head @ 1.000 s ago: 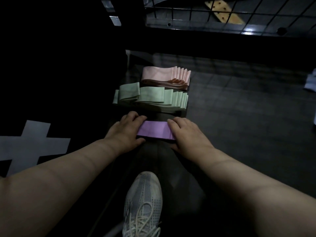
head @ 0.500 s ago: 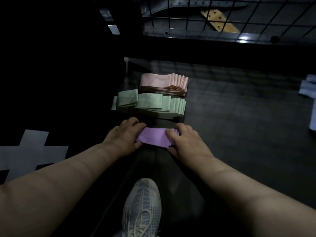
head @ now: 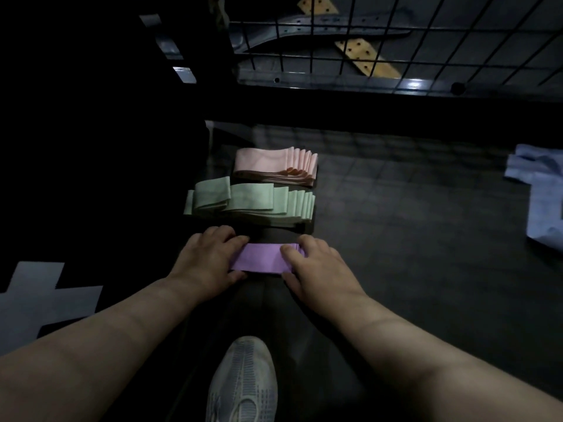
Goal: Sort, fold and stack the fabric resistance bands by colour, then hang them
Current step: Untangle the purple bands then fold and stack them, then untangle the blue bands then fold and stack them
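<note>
My left hand (head: 210,257) and right hand (head: 316,266) pinch opposite ends of the purple band (head: 262,258) at frame centre (likely soft, light, limp; grip the folded ends).

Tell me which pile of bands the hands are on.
The purple bands, nearest the person: the left hand and right hand grip their two ends. The green stack and the pink stack lie beyond, untouched.

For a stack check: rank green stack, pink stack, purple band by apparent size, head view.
1. green stack
2. pink stack
3. purple band; left hand and right hand cover its ends, so unsure.
</note>
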Available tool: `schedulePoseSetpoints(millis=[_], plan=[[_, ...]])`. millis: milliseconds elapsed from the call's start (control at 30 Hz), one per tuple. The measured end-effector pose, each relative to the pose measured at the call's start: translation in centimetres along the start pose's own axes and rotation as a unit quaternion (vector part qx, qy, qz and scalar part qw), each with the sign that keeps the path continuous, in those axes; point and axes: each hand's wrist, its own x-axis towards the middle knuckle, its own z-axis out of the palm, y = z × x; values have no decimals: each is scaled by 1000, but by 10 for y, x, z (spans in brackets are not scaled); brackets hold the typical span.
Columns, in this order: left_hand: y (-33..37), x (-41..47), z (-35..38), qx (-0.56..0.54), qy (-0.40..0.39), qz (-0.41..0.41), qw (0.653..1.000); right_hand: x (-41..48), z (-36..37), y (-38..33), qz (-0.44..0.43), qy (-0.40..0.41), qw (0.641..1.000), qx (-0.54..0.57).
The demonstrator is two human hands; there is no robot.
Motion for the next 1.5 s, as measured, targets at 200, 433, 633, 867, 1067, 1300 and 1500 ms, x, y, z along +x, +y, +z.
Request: schedulePoseSetpoints(millis=[200, 433, 633, 867, 1067, 1300, 1500], plan=[[2, -1, 1, -6, 21, 9, 1000, -4, 2, 4, 2, 22, 1000, 1], [5, -10, -3, 3, 104, 21, 994, -8, 6, 4, 16, 1, 1000, 4], [25, -9, -10, -45, 152, 51, 986, -11, 7, 3, 22, 30, 999, 17], [59, 5, -25, -69, 176, 100, 977, -27, -6, 11, 7, 118, 993, 5], [106, 22, -40, -120, 203, 100, 967, -46, -12, 49, 62, 209, 976, 15], [198, 40, -54, -177, 185, 155, 954, -84, -45, 153, 321, 181, 929, -43], [252, 43, -68, -179, 160, 236, 942, -122, -84, 235, 506, 143, 851, 2]])
